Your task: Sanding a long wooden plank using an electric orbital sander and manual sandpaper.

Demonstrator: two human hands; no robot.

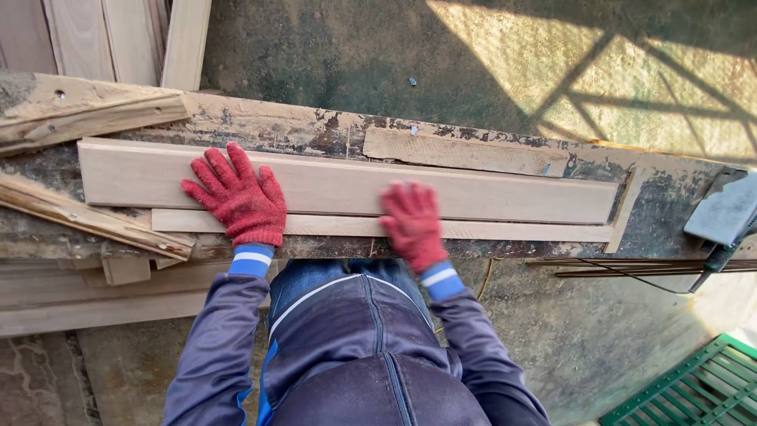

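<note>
Both my hands wear red knit gloves. My left hand (235, 196) lies flat, fingers spread, on a long pale wooden board (489, 193) that lies lengthwise on a worn workbench (276, 130). My right hand (412, 222) is blurred and rests on the near edge of the same board, over a thinner wooden strip (520, 230) lying along the bench's near edge. Neither hand grips anything.
Rough scrap planks (87, 114) lie at the bench's left end, and another short board (465, 152) beyond the pale one. A grey tool (721, 213) sits at the right end. Upright boards (126, 35) lean at top left. A green crate (702, 386) stands at bottom right.
</note>
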